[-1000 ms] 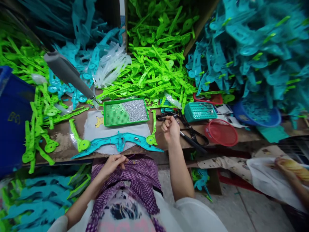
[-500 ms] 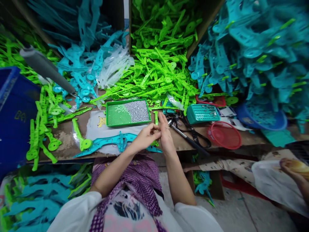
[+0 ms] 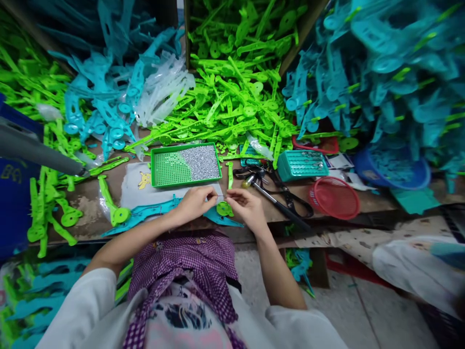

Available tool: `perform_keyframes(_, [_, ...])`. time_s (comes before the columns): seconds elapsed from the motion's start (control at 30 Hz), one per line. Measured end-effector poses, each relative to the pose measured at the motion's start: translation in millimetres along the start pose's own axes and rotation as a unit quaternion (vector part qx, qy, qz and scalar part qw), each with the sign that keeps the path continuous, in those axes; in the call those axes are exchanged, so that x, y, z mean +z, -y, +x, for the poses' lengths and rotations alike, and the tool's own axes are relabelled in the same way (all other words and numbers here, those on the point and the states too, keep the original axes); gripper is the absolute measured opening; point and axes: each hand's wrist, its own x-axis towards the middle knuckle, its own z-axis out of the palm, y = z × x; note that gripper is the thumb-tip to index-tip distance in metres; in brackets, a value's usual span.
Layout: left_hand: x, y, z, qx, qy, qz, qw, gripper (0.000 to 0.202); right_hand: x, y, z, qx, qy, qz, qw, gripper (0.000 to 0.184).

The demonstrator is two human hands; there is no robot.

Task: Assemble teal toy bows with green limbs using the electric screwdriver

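My left hand (image 3: 198, 201) is closed in a pinch just above the bench edge. Facing it, the fingertips of my right hand (image 3: 247, 207) are also pinched. A thin wire-like strand (image 3: 221, 196) spans the small gap between them; its exact kind is too fine to make out. Under my left hand lies a long turquoise plastic part (image 3: 145, 213), its middle hidden by the hand. A green round-ended part (image 3: 224, 209) shows below my fingertips. Just beyond my hands sits a green tray (image 3: 169, 167), its right half filled with small silvery pieces (image 3: 201, 162).
Heaps of green parts (image 3: 225, 102) and turquoise parts (image 3: 378, 72) rise behind. A hammer (image 3: 274, 201), a teal box (image 3: 302, 165) and a red basket (image 3: 336, 198) stand to the right. A grey rod-like tool (image 3: 39, 148) juts in from the left. Another person's clothed leg (image 3: 337, 235) is at right.
My hands, pressed together before, have drawn apart, and a thin strand now shows between them. The view has shifted slightly. The other person's hand at right has gone out of sight.
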Motion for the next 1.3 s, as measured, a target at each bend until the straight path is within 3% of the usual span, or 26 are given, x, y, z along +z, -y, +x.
perform_keyframes(0.17, [-4.3, -1, 2, 0.021, 0.002, 0.046, 0.999, 0.017, 3, -3, 0, -0.015, 0.000, -0.017, 1.000, 0.014])
perform_keyframes(0.43, [7.2, -3, 14, 0.052, -0.007, -0.067, 0.996, 0.016, 0, -13, 0, 0.003, -0.032, 0.047, 0.998, 0.021])
perform_keyframes(0.7, [13.4, -7, 15, 0.063, -0.054, -0.019, 0.996, 0.017, -2, -13, 4, 0.045, -0.054, 0.134, 0.988, 0.023])
perform_keyframes(0.83, [16.9, -6, 18, 0.061, -0.029, -0.004, 0.998, 0.017, -6, -13, 3, 0.049, -0.042, 0.121, 0.991, 0.026])
perform_keyframes(1.07, [17.3, -2, 21, 0.066, -0.008, 0.010, 0.998, 0.016, -15, -10, 1, 0.001, -0.032, -0.007, 0.999, 0.016])
perform_keyframes(1.3, [10.8, 3, 18, 0.088, 0.006, -0.018, 0.996, 0.011, -17, -12, -1, 0.028, 0.018, -0.001, 0.999, 0.017])
